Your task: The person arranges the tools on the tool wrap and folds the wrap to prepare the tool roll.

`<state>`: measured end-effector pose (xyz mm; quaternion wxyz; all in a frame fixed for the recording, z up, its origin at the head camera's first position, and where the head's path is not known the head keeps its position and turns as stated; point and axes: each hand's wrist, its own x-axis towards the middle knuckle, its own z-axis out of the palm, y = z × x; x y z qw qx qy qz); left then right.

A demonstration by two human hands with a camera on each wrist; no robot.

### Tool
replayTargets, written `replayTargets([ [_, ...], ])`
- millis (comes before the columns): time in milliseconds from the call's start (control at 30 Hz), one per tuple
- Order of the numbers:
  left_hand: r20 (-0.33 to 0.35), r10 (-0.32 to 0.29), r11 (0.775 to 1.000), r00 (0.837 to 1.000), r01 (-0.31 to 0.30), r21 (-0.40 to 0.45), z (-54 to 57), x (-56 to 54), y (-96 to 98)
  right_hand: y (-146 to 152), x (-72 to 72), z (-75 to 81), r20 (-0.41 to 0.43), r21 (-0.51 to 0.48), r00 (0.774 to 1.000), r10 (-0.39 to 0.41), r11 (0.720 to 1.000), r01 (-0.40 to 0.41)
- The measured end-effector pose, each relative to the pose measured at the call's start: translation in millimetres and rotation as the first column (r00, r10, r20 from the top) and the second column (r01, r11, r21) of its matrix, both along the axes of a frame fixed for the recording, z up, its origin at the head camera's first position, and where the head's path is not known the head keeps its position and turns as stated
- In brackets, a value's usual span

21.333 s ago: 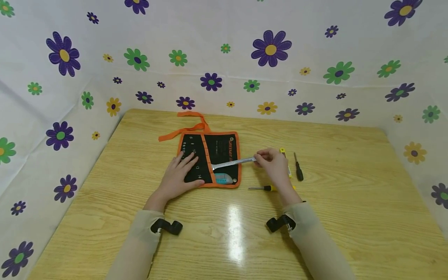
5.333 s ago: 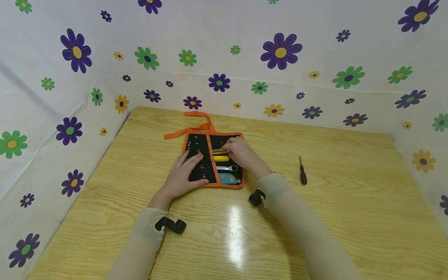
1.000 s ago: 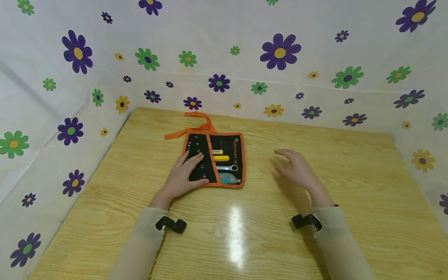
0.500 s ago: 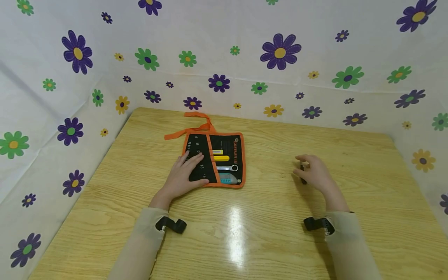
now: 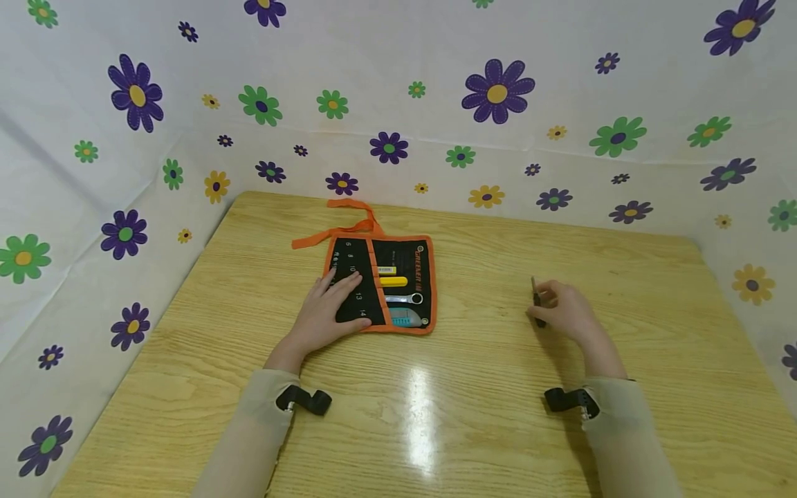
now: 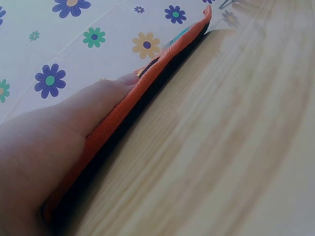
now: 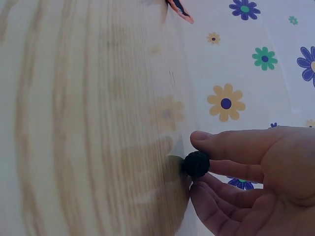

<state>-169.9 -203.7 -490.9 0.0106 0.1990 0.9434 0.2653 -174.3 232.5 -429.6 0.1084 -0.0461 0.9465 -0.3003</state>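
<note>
A black tool pouch (image 5: 425, 277) with orange trim lies on the wooden table. My left hand (image 5: 326, 308) rests flat on its numbered pocket flap, fingers spread, and the left wrist view shows the thumb (image 6: 106, 96) along the orange edge. Out of the pockets stick a teal utility knife (image 5: 406, 317), a ring-ended wrench (image 5: 407, 299), a yellow handle (image 5: 394, 282) and a small yellow piece with a printed label (image 5: 387, 270). Right of the pouch, my right hand (image 5: 566, 311) pinches the black handle of a screwdriver (image 5: 539, 317); the right wrist view shows its handle end (image 7: 196, 164) between thumb and fingers.
Orange ties (image 5: 349, 227) trail from the pouch's far edge. Behind and beside the wooden table (image 5: 473, 401) hangs a white flowered cloth (image 5: 423, 117).
Over the earlier frames the wrench and two yellow items went into the pouch pockets. Within the last second my right hand moved right and its fingers closed on the black screwdriver. My left hand stayed put.
</note>
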Motion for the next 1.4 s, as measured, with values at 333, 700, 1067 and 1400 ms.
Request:
replayTargets([
  [333,0.003,-0.002,1.000,1.000,0.002,-0.008,0.4,0.2,-0.7,-6,0.9,-0.4,-0.014,-0.014,1.000,0.010,1.000,-0.010],
  [700,0.001,-0.006,1.000,1.000,0.006,0.001,0.9,1.0,-0.3,-17,-3.2,0.5,-0.115,-0.065,0.993,0.001,0.998,-0.008],
  [1067,0.009,-0.001,1.000,1.000,0.001,-0.005,0.2,1.4,-1.0,-60,-24.0,4.0,-0.218,-0.097,0.972,0.091,0.989,-0.114],
  [1400,-0.003,-0.006,1.000,1.000,0.006,0.005,0.3,0.7,-0.8,-104,-50.0,-4.9,-0.280,-0.093,0.940,0.194,0.969,-0.228],
])
